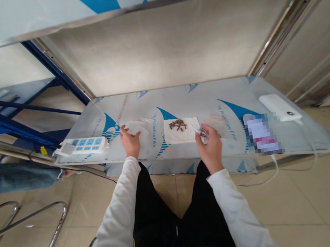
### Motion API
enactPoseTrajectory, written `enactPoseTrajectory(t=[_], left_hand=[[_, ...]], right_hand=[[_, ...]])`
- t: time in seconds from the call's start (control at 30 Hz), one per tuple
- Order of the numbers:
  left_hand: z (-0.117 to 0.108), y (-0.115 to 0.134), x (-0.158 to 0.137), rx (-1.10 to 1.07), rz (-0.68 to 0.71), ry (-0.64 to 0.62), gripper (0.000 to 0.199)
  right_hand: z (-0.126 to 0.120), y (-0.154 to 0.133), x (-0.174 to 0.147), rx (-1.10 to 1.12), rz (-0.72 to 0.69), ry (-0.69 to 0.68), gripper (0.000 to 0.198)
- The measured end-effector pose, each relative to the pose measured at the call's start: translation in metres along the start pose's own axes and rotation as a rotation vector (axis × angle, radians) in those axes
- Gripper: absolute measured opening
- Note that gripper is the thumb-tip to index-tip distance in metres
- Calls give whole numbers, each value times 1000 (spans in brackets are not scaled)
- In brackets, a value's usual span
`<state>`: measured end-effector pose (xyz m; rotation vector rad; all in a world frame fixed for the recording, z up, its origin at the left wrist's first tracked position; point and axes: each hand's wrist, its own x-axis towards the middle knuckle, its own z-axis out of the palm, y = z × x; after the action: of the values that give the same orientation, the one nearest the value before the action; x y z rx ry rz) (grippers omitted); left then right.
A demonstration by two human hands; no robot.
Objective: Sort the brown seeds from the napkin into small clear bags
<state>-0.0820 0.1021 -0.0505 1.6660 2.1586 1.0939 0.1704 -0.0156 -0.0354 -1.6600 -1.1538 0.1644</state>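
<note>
My left hand (130, 142) hovers over the near part of the table, fingers spread, with nothing visible in it. Beside it lies what looks like a thin clear plastic bag (140, 128). My right hand (210, 146) is closed, thumb and fingers pinching a small shiny metal object (203, 132) whose kind I cannot make out. It is at the right edge of a white tissue (183, 137). On that tissue lies a heap of small brown pieces (178, 125). Thin pinkish strips (215, 118) lie behind my right hand.
A white case with blue-labelled squares (88, 145) lies at the left end of the film-covered table (174, 101). At the right are a blurred-out phone (262, 134) and a white power bank (279, 108) with a cable. Another person's sleeve (15, 174) shows at far left.
</note>
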Motion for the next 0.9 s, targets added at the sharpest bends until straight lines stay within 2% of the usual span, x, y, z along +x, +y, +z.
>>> enactPoseTrajectory(t=[0.07, 0.1, 0.17, 0.23, 0.3, 0.37, 0.4, 0.43, 0.47, 0.57, 0.6, 0.63, 0.73, 0.77, 0.83, 0.9], left_hand=[[-5, 10, -8, -224, 10, 55, 62], [-8, 16, -13, -361, 11, 40, 58], [-11, 27, -24, -651, -1, -93, 49], [-12, 36, -38, -940, -51, -269, 43], [-11, 40, -52, -1160, -144, -380, 40], [-10, 39, -66, -1269, -239, -447, 41], [-8, 39, -73, -1271, -275, -468, 43], [-8, 39, -80, -1233, -298, -456, 44], [-7, 41, -86, -1163, -312, -389, 45], [-11, 54, -99, -887, -318, 18, 38], [-14, 61, -102, -832, -306, 95, 35], [-17, 68, -104, -821, -284, 66, 35], [-28, 87, -105, -927, -206, -272, 36], [-30, 90, -104, -968, -191, -346, 34], [-32, 92, -103, -1016, -188, -399, 32], [-32, 88, -103, -994, -181, -413, 30]], right_hand=[[16, -12, 0, 86, 29, -40, 38], [24, -19, 0, 144, 73, -75, 40], [39, -36, 1, 307, 246, -193, 44], [49, -51, 1, 529, 499, -400, 48], [53, -60, -2, 763, 716, -596, 45], [54, -62, -8, 924, 811, -650, 39], [54, -62, -12, 959, 809, -610, 35], [53, -60, -15, 965, 776, -537, 32], [52, -58, -17, 948, 717, -451, 30], [49, -54, -20, 747, 412, -234, 23], [47, -54, -20, 653, 289, -202, 20], [44, -53, -20, 564, 170, -190, 18], [34, -53, -19, 403, -76, -172, 14], [30, -53, -19, 378, -110, -168, 14], [23, -51, -19, 330, -125, -203, 13], [16, -50, -21, 305, -102, -330, 19]])
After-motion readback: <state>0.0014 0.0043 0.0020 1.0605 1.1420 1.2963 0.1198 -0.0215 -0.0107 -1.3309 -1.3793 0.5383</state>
